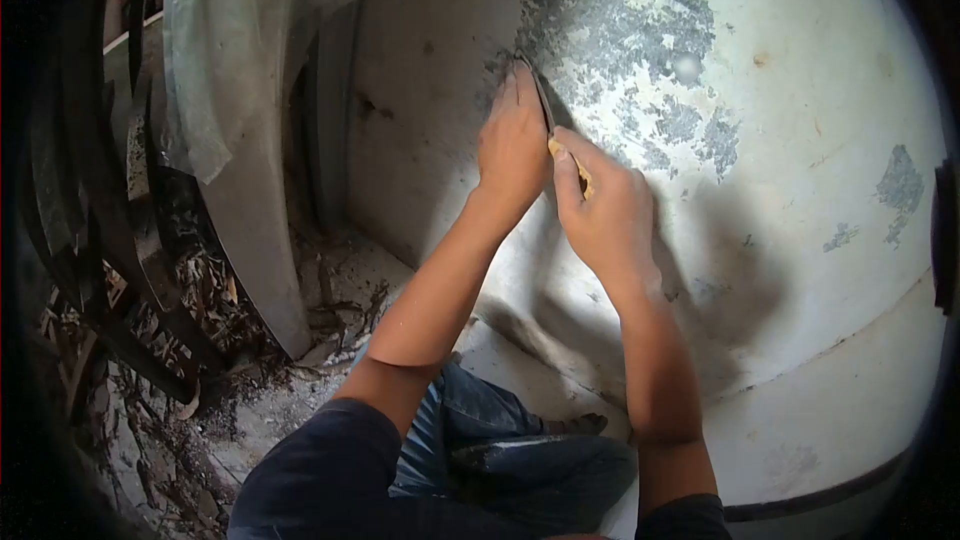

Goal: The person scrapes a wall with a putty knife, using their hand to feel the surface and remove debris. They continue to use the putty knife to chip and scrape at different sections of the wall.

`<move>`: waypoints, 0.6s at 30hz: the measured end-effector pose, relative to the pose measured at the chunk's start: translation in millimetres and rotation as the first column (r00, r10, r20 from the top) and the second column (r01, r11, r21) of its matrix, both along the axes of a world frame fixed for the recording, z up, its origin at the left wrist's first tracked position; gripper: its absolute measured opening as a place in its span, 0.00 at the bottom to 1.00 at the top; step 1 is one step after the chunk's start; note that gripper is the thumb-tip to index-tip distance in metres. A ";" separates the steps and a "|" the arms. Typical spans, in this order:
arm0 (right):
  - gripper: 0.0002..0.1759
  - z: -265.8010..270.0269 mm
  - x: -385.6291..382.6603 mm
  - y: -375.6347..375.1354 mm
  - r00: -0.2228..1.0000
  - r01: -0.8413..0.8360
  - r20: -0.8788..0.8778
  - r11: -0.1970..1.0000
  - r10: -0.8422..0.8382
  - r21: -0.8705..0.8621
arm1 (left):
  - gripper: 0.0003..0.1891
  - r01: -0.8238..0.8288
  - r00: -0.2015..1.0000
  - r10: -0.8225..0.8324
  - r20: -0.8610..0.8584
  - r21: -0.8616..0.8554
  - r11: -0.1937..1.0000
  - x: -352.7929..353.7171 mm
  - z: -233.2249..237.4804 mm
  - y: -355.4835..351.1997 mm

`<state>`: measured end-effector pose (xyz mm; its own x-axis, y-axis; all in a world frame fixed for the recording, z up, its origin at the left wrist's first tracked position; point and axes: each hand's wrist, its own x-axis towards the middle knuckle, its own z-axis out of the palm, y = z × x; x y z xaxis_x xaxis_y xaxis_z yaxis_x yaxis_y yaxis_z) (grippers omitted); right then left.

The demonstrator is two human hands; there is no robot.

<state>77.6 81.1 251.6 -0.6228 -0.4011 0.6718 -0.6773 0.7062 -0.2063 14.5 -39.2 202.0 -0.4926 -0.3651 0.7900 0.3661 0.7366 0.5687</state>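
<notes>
My right hand (610,205) is wrapped round the yellowish handle of a knife (543,105), a long thin dark blade that points up and to the left. Beside the blade lies my left hand (515,135), its fingers stretched out along it toward the tip. Both hands are close against a large curved off-white panel (810,190). The knife's tip meets the left edge of a rough grey patch (620,30) where the white coating is gone. The undersides of my left fingers are hidden.
Smaller bare grey spots (900,180) show at the right of the panel. On the left hangs clear plastic sheeting (215,70) over a pale curved piece, near dark curved strips (140,170). Dry leaves and debris (200,290) litter the ground. My bent legs (540,460) are below.
</notes>
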 end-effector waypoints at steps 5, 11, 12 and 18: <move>0.16 -10.1 -7.6 4.5 0.998 -0.057 -0.023 0.992 0.055 -0.110 | 0.33 -0.012 1.000 0.012 0.015 -0.030 0.999 -0.5 -2.7 1.2; 0.16 -10.2 -9.7 1.9 0.998 -0.037 -0.046 0.995 0.033 -0.088 | 0.33 -0.012 0.999 0.013 0.052 -0.025 1.000 -6.3 -1.5 -2.7; 0.16 -14.4 -4.0 8.0 0.999 -0.026 -0.037 0.996 0.023 -0.091 | 0.33 0.031 0.996 -0.031 0.079 -0.009 0.999 -3.5 -3.8 -0.2; 0.16 -8.6 -18.7 -4.1 0.999 -0.034 0.022 0.996 0.036 -0.085 | 0.33 0.002 0.997 -0.003 0.073 0.009 1.000 -8.7 0.5 -9.5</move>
<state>58.9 77.1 243.0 -0.6251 -0.3655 0.6897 -0.6959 0.6612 -0.2803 5.8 -48.7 202.5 -0.5495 -0.3702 0.7490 0.3256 0.7307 0.6001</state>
